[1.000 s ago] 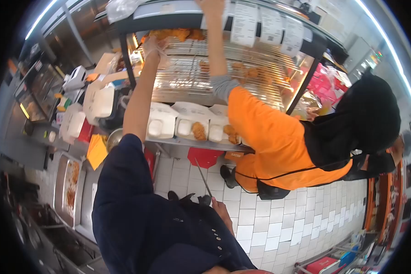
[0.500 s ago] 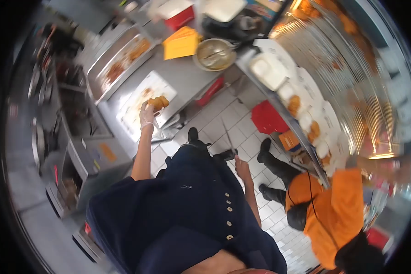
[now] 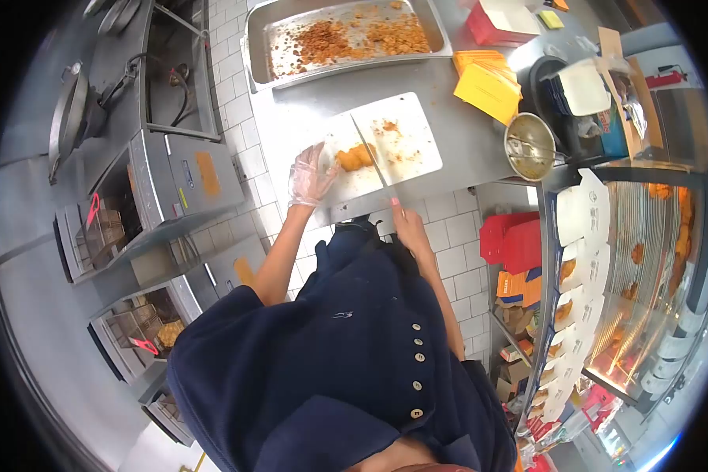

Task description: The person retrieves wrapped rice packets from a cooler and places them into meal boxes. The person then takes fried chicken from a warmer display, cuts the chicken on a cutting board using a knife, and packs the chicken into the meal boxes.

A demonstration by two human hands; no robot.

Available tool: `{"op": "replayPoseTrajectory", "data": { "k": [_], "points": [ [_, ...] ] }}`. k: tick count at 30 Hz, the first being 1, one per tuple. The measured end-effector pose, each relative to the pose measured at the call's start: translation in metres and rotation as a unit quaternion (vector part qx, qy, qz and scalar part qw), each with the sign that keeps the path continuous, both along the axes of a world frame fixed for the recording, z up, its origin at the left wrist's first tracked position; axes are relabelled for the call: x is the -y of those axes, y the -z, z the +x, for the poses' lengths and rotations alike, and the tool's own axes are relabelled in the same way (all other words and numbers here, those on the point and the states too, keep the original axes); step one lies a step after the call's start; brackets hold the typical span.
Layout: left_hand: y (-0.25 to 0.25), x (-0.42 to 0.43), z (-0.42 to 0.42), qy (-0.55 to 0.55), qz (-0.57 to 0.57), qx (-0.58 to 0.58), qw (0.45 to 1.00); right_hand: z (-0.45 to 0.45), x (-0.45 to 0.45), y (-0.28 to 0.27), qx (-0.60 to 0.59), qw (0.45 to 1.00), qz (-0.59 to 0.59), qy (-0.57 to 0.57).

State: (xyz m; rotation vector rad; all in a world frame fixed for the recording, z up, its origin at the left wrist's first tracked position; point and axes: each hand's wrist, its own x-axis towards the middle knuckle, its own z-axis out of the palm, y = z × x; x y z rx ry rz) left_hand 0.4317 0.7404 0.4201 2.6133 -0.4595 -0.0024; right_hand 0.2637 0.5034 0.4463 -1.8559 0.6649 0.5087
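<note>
A golden piece of fried chicken [image 3: 355,157] lies on a white cutting board [image 3: 417,130] scattered with crumbs. My left hand [image 3: 313,178], in a clear plastic glove, is at the left end of the chicken with its fingers apart; whether a fingertip touches the piece I cannot tell. My right hand [image 3: 409,226] is bare and wrapped around the handle of a long knife [image 3: 369,149]. The blade slants across the board, along the right end of the chicken.
Behind the board stands a deep steel pan [image 3: 346,71] with fried crumbs. Yellow envelopes [image 3: 488,90] and a metal bowl [image 3: 529,147] are to the right. Open white boxes [image 3: 578,228] line a counter beside a heated display [image 3: 645,267]. Fryers [image 3: 126,212] stand left.
The chicken, held up in my left hand before, now lies on the board. My right hand has brought the knife from my side onto the board. The orange-clothed person is out of view.
</note>
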Motion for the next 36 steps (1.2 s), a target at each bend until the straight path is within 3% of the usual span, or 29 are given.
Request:
{"op": "replayPoseTrajectory", "data": {
  "k": [2, 4, 5, 7, 10, 13, 17, 19, 22, 25, 28, 31, 36],
  "points": [
    [-0.015, -0.002, 0.022, 0.002, -0.018, 0.048, 0.999, 0.027, -0.011, -0.001, -0.015, 1.000, -0.005, -0.013],
    [-0.028, -0.001, 0.049, 0.167, 0.061, 0.083, 0.981, 0.033, -0.019, 0.004, -0.027, 1.000, -0.001, -0.013],
    [-0.024, -0.001, 0.060, 0.166, 0.059, 0.077, 0.981, 0.035, -0.022, 0.000, -0.033, 0.999, -0.002, -0.014],
    [-0.015, 0.000, 0.085, 0.315, 0.162, 0.070, 0.932, 0.042, -0.024, -0.012, -0.032, 0.997, -0.049, -0.058],
    [-0.001, 0.001, 0.103, 0.372, 0.173, 0.012, 0.912, 0.040, -0.031, -0.001, -0.012, 0.996, -0.082, -0.045],
    [-0.001, 0.004, 0.110, 0.383, 0.211, -0.044, 0.899, 0.038, -0.045, 0.026, -0.020, 0.993, -0.110, -0.031],
    [0.006, -0.002, 0.115, 0.398, 0.245, -0.003, 0.884, 0.047, -0.048, 0.023, -0.027, 0.992, -0.116, -0.032],
    [0.025, -0.008, 0.114, 0.409, 0.205, -0.005, 0.889, 0.043, -0.045, 0.016, -0.010, 0.994, -0.111, -0.022],
    [-0.011, 0.005, 0.111, 0.383, 0.189, 0.020, 0.904, 0.051, -0.041, -0.041, -0.009, 0.995, -0.096, -0.001],
    [0.008, 0.017, 0.117, 0.414, 0.188, -0.016, 0.890, 0.052, -0.038, -0.029, -0.041, 0.990, -0.131, 0.000],
    [-0.011, 0.028, 0.121, 0.415, 0.234, -0.089, 0.875, 0.045, -0.043, 0.019, -0.030, 0.985, -0.167, 0.003],
    [0.015, 0.021, 0.126, 0.432, 0.213, -0.038, 0.875, 0.051, -0.031, -0.001, -0.056, 0.994, -0.091, -0.019],
    [-0.021, 0.036, 0.123, 0.424, 0.213, -0.004, 0.880, 0.048, -0.025, -0.023, -0.023, 0.992, -0.124, 0.019]
  ]
}}
